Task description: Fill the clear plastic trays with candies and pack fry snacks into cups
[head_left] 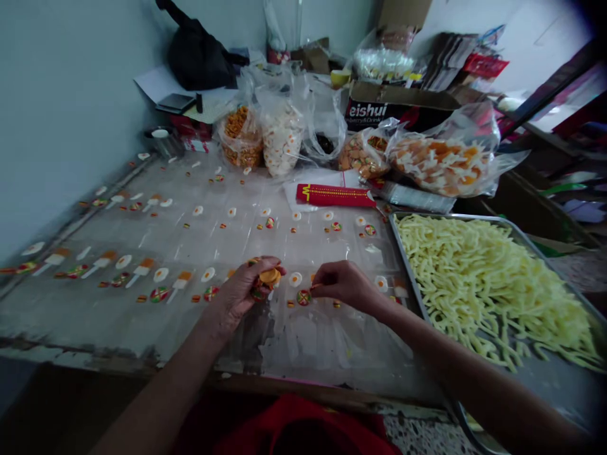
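Note:
My left hand (253,281) is closed round a handful of miniature pizzas (270,276), small round pieces with tan backs and red-green faces. To its right, my right hand (344,284) is pinched low over the table, its fingertips beside a single miniature pizza (303,297); whatever sits between those fingertips is hidden. Just above that pizza lies a miniature fried egg (295,279), with a miniature hot dog or burger piece (290,304) to its left. Rows of similar pieces, including orange-and-white popsicle shapes (180,285), lie on clear plastic across the table.
A metal tray (410,268) heaped with pale yellow fry-like strips (484,278) stands at right. Along the back are plastic bags of small pieces (282,136), a red fry sleeve (336,195), a dark carton (398,104), a metal cup (164,144) and a black bag (202,54).

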Motion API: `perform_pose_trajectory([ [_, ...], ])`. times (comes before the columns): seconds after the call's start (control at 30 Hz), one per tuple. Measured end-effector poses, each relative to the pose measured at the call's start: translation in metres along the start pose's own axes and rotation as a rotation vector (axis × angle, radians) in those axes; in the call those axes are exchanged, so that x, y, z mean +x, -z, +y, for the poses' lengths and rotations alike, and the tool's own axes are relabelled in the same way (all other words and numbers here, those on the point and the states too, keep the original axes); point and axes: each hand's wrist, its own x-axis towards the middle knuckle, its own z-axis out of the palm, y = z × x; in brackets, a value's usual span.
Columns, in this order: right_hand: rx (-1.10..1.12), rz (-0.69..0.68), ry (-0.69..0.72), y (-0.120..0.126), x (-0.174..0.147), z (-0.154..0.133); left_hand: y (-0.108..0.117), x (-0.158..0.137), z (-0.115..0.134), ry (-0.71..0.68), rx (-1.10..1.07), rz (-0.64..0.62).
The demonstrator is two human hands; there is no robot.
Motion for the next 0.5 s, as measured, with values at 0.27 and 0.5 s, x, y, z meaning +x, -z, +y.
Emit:
perform_pose_trajectory([
  [0.27, 0.381, 0.302, -0.016, 0.015, 0.052, -0.004, -0.014, 0.0, -0.005, -0.039, 0.09, 0.035],
  [0.5, -0.131, 0.432, 0.003, 0.036, 0.151, 0.035, 0.013, -0.013, 0.002, -0.077, 0.023, 0.057],
])
